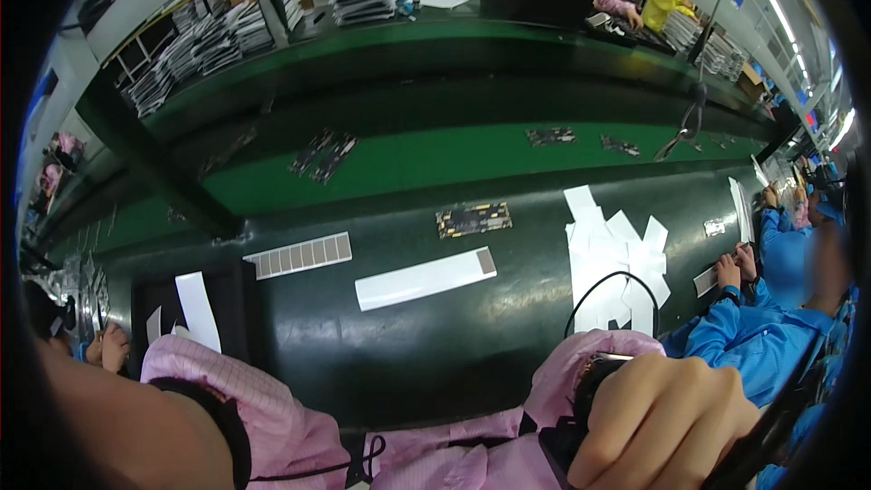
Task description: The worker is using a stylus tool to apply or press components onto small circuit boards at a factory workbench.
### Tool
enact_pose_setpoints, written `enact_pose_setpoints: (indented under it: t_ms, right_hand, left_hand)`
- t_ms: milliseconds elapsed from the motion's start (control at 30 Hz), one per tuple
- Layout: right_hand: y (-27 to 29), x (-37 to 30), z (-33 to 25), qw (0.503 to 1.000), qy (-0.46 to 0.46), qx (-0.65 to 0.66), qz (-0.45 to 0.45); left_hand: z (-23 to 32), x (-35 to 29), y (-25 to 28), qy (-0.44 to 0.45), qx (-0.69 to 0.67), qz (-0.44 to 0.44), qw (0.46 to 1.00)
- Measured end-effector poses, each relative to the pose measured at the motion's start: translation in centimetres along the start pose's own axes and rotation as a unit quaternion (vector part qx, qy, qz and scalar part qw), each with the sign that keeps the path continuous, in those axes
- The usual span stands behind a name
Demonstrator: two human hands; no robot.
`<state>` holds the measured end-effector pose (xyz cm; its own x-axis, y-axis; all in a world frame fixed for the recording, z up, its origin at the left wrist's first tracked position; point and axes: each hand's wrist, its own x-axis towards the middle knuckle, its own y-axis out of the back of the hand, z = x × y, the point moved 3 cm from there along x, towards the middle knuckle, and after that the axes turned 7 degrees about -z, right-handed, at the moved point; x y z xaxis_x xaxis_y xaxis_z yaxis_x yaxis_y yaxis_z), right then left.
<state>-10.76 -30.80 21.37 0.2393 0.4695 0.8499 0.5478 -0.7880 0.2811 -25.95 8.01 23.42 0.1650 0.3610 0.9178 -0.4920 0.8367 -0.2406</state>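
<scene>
My right hand (667, 417) is raised close in the lower right, fingers curled; whatever is inside them is hidden. A pink sleeve and black band circle its wrist. My left hand (136, 422) fills the lower left corner, its fingers out of sight. Beyond both hands, on the dark bench, lies a white strip (417, 281) with one grey-brown square at its right end. A second strip (299, 256), covered with several such squares, lies left of it. Behind them sits a black circuit board (474, 220) with yellowish patches. Neither hand touches these.
White paper pieces (621, 259) are heaped at the right of the bench. A black tray (240, 308) holding a white strip stands at left. Several boards (325, 156) lie on the green belt (417, 150) behind. Blue-clothed co-workers (762, 336) sit at right; another person's hand (113, 347) shows at left.
</scene>
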Motion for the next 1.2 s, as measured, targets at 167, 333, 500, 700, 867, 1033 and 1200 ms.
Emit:
enact_pose_setpoints:
  t_ms: [167, 333, 500, 700, 867, 1033, 1200]
  right_hand:
    - [-8.1, 11.4, -0.4, 0.943, 0.239, 0.213, 0.088]
    - [-7.7, 11.5, -0.5, 0.947, 0.262, 0.161, 0.093]
    - [-7.5, 10.8, -0.7, 0.947, 0.257, 0.160, 0.108]
    - [-7.5, 11.4, -0.9, 0.940, 0.292, 0.156, 0.083]
    - [-7.4, 9.9, -0.9, 0.944, 0.268, 0.144, 0.123]
    - [-4.9, 5.8, 0.6, 0.945, 0.167, 0.113, 0.256]
    - [-0.9, 5.6, -1.3, 0.971, 0.100, 0.140, 0.168]
  left_hand:
    - [0.8, 0.7, 1.6, 0.002, 0.022, 0.019, 1.000]
    - [-1.1, -0.2, 0.5, 0.006, 0.005, 0.028, 1.000]
    - [-0.7, -0.3, 0.8, 0.009, 0.013, 0.031, 0.999]
    - [-0.2, -0.2, 0.2, -0.004, -0.001, 0.025, 1.000]
    - [0.5, 0.0, 0.8, -0.002, -0.003, 0.026, 1.000]
    - [0.7, 0.2, 0.8, -0.002, -0.009, 0.022, 1.000]
    - [1.7, 0.3, 0.4, -0.013, -0.003, 0.020, 1.000]
